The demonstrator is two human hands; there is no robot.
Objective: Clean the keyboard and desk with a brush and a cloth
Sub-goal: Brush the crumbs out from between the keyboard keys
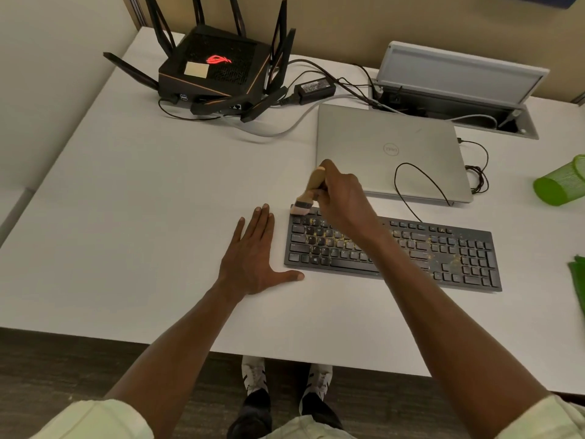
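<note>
Right hand (pixel 343 198) gripping wooden brush (pixel 308 193), bristles at crumb-strewn keyboard's (pixel 411 251) far-left corner, left hand (pixel 256 253) fingers flat on tabletop (pixel 142 201) beside keyboard

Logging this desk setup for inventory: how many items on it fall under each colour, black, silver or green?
Black: 3, router, power adapter, keyboard
Silver: 1, laptop
Green: 2, mesh cup, cloth
Total: 6

Beige wall (pixel 348 23), dark wood-grain floor (pixel 63 369), white partition (pixel 47 74) left.
</note>
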